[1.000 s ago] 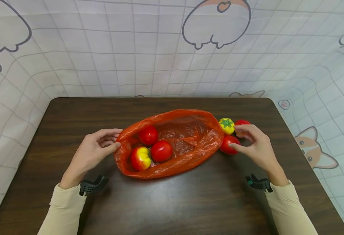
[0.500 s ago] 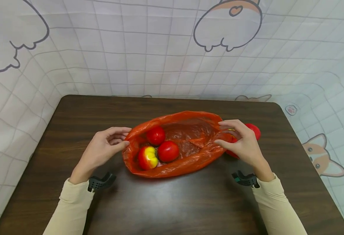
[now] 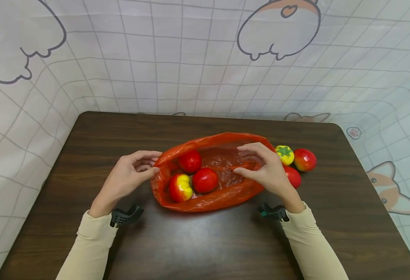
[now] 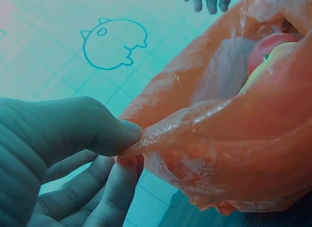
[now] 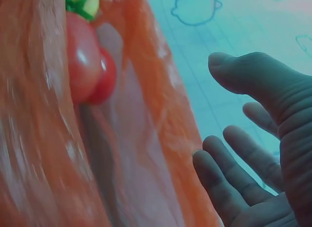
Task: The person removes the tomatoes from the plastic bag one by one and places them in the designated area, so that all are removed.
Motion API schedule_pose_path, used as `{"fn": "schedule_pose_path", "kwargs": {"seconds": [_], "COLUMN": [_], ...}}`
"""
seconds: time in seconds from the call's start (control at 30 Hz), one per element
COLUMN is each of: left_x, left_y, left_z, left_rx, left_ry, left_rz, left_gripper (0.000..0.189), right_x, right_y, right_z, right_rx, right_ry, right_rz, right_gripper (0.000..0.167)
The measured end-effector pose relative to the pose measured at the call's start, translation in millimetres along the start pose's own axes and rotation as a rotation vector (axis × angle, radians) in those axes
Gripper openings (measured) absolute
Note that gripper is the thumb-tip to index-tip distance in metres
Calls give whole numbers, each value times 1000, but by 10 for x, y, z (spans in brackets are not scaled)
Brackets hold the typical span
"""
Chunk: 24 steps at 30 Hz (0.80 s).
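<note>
An orange-red plastic bag (image 3: pixel 208 204) lies open-mouthed at mid-table in the head view. Inside it are two red tomatoes (image 3: pixel 205 180) and a red-and-yellow fruit (image 3: pixel 181 188). My left hand (image 3: pixel 128 177) pinches the bag's left rim between thumb and fingers; the left wrist view shows the thin plastic (image 4: pixel 219 158) caught there. Over the right part of the bag's mouth hovers my right hand (image 3: pixel 268 173). Its thumb and fingers (image 5: pixel 209 171) are spread apart, with nothing between them, in the right wrist view.
Just right of the bag sit a yellow fruit with a green star-shaped top (image 3: pixel 284 154), a red fruit (image 3: pixel 304 160) and another red one (image 3: pixel 293 177), partly behind my right hand. The dark wooden table (image 3: pixel 191 249) meets a patterned white sheet (image 3: pixel 191 58) behind.
My right hand has moved left, from beside the fruits on the right to over the bag's mouth. Those fruits are in view again. My left hand keeps its pinch on the rim.
</note>
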<state>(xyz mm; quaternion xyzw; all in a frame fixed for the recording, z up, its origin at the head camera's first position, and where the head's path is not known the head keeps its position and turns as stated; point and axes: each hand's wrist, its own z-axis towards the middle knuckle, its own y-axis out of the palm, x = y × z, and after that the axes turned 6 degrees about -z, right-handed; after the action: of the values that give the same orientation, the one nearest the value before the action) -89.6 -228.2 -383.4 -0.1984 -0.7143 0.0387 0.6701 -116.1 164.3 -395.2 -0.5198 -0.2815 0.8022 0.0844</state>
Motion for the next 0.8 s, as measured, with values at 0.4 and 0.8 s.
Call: {"fn": "schedule_pose_path", "kwargs": {"seconds": [0.4,0.8], "left_x": [-6,-12], "left_y": [22,13], "left_z": [24,23], "left_rx": [-6,-2], "left_ry": [13,15], "left_rz": [-8,3], "left_gripper": [40,39], "right_x": [-48,47], "right_y": [335,534], "right_z": [115,135], "right_rx": [-146,-233], "right_ry": [20,58], "right_rz": [5,-58], "right_gripper": [55,55]}}
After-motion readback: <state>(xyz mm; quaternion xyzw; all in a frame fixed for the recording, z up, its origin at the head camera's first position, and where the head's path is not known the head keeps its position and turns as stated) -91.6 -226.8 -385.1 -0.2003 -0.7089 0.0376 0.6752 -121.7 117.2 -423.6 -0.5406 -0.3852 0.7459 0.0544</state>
